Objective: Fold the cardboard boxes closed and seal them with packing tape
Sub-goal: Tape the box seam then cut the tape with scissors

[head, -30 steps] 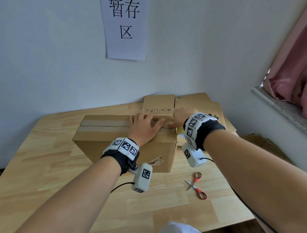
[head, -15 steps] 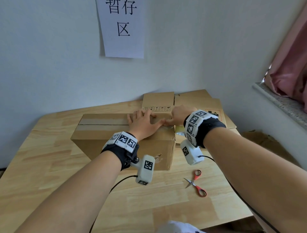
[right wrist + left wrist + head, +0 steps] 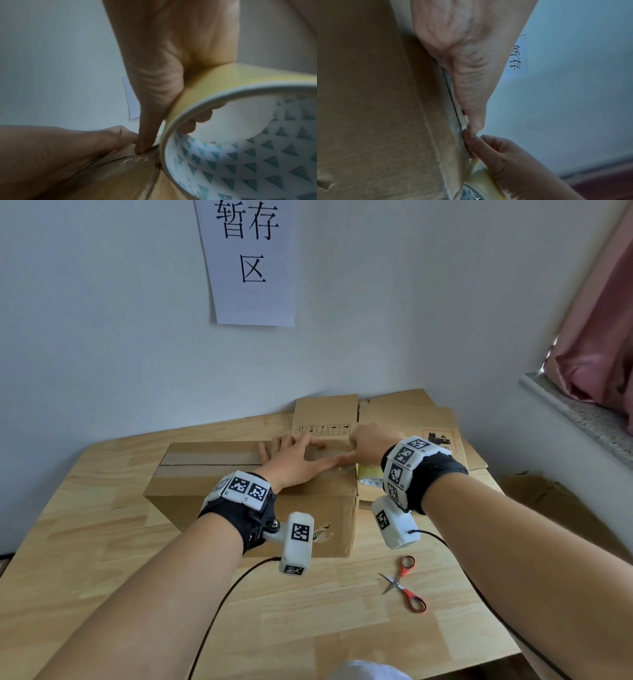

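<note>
A: Where's the box? I've got the cardboard box (image 3: 253, 474) mid-table (image 3: 102, 559), flaps down, seam running left-right.

B: Same. My left hand (image 3: 294, 460) lies flat on the top, fingers straight, thumb on the seam by the right edge. Right hand (image 3: 373, 443) grips the tape roll (image 3: 370, 477) hanging just past that edge, fingers hooked through the core, thumb tip down on the seam touching the left thumb.

A: Clutter?

B: Flattened cartons (image 3: 407, 419) behind the box against the wall. Scissors (image 3: 404, 583) in front right, apart from it. Paper sign (image 3: 250, 261) on the wall, curtain (image 3: 596, 330) at right. My wrists hide most of the roll in the head view.
</note>
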`<state>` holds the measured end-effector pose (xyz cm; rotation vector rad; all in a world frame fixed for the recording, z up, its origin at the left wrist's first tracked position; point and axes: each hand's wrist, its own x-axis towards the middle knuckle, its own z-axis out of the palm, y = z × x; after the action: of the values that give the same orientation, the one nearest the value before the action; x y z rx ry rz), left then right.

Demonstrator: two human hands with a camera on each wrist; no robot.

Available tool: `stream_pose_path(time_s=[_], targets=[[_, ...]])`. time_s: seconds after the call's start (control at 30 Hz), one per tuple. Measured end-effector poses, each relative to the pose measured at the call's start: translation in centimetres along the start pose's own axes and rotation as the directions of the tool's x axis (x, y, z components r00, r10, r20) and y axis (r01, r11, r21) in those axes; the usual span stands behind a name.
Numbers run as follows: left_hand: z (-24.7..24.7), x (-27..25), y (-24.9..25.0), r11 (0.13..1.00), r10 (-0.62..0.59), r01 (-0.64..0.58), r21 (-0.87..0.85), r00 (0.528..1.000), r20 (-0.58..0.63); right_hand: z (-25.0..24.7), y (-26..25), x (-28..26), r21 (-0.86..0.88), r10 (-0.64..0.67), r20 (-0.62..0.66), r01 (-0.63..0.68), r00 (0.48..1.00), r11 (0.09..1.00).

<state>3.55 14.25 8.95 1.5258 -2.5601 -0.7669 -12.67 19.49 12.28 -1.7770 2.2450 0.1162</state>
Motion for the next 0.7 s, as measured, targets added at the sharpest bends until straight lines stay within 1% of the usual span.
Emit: stream_pose_path(time_s=[0.1,0.23,0.27,0.33,0.4,0.5,0.6,0.63,0.7], targets=[[0.6,0.0,0.1,0.999,-0.008,0.010,0.047,0.999,-0.031,0.1,0.5,-0.4,0.076,-0.017,-0.038,0.020,0.999,0.997],[0.8,0.3,0.1,0.997,-0.026,0.029,0.072,0.999,-0.039,-0.5,2.2,-0.9,0.208,-0.018,-0.168,0.054,0.986,0.977],[0.8,0.4,0.1,0.997,-0.026,0.029,0.073,0.999,-0.039,-0.6,2.8,-1.1,0.251,-0.021,-0.182,0.067,0.983,0.966],[0.7,0.5,0.1,0.997,-0.024,0.027,0.075,0.999,-0.040,-0.6,3.7,-1.1,0.351,-0.035,-0.176,0.096,0.984,0.931],[0.7,0.5,0.2,0.997,-0.033,0.036,0.069,0.999,-0.036,-0.1,4.0,-1.2,0.425,-0.024,-0.165,0.093,0.986,0.901],[0.8,0.3,0.4,0.996,-0.051,0.054,0.071,0.998,-0.047,0.7,3.9,-1.4,0.490,0.042,-0.184,0.055,0.982,0.870],[1.1,0.0,0.4,0.994,-0.042,0.050,0.099,0.996,-0.084,1.1,3.9,-1.4,0.561,0.101,-0.199,0.029,0.975,0.827],[1.2,-0.1,0.4,0.993,-0.033,0.044,0.113,0.995,-0.093,1.2,3.8,-1.3,0.567,0.104,-0.200,0.029,0.974,0.823],[1.2,-0.2,0.3,0.992,-0.024,0.036,0.121,0.994,-0.102,1.3,3.5,-0.9,0.523,0.098,-0.199,0.021,0.975,0.852]])
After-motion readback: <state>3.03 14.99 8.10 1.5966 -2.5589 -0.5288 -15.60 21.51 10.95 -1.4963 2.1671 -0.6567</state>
